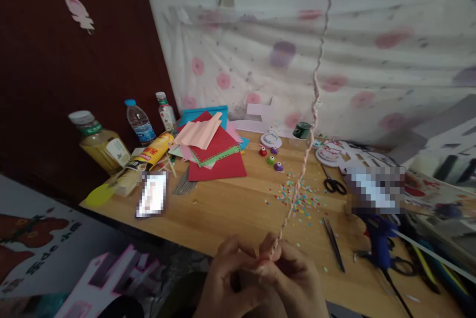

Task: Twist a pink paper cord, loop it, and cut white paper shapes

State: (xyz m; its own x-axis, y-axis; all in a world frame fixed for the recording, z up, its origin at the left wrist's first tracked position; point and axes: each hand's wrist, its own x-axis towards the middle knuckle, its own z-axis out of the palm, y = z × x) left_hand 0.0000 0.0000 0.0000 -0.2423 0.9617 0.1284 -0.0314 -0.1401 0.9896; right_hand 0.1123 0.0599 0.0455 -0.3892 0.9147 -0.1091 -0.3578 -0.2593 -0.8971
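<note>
A long, thin strip of pink twisted paper (306, 157) runs up from my fingers and out past the top of the view. My left hand (232, 276) and my right hand (288, 273) meet at the table's front edge, both pinching the strip's lower end between thumb and fingertips. The strip looks like a twisted cord, slightly wavy and tilted to the right. Just beyond my hands, colourful confetti (297, 196) lies scattered on the wooden table (223, 209). Tweezers (333, 244) rest to the right of my right hand.
Black-handled scissors (334, 185) and a blue glue gun (380, 241) lie at the right. Coloured paper sheets (217, 165) are stacked at the back left, near a phone (152, 194), a yellow packet (156, 152) and bottles (139, 122). Small red, green and purple pieces (271, 160) sit mid-table.
</note>
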